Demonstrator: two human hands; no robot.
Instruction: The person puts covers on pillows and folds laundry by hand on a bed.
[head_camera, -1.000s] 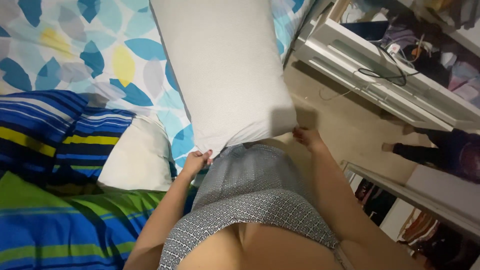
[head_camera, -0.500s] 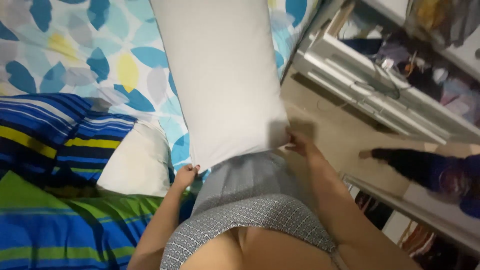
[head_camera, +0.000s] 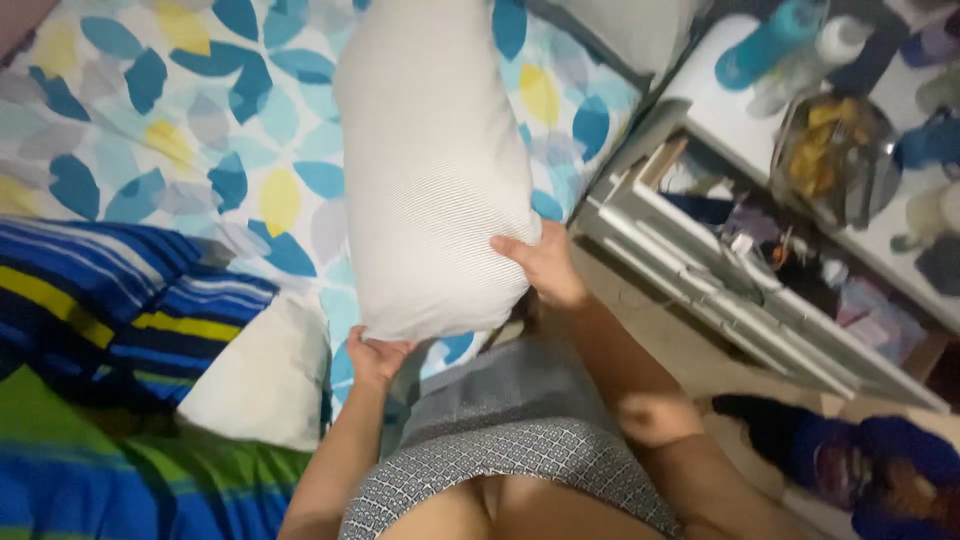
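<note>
White pillow (head_camera: 430, 170) gripped at its lower edge by both hands, left (head_camera: 375, 357) and right (head_camera: 545, 265), above the bed (head_camera: 150, 130).

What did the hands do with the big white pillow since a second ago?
The right hand moved from the bottom corner up onto the side of the white pillow, pressing into it. The left hand shifted under the bottom edge. The pillow now stands higher and looks plumper. Both hands kept hold throughout, and the leaf-patterned sheet, striped blanket and second pillow lie as before.
</note>
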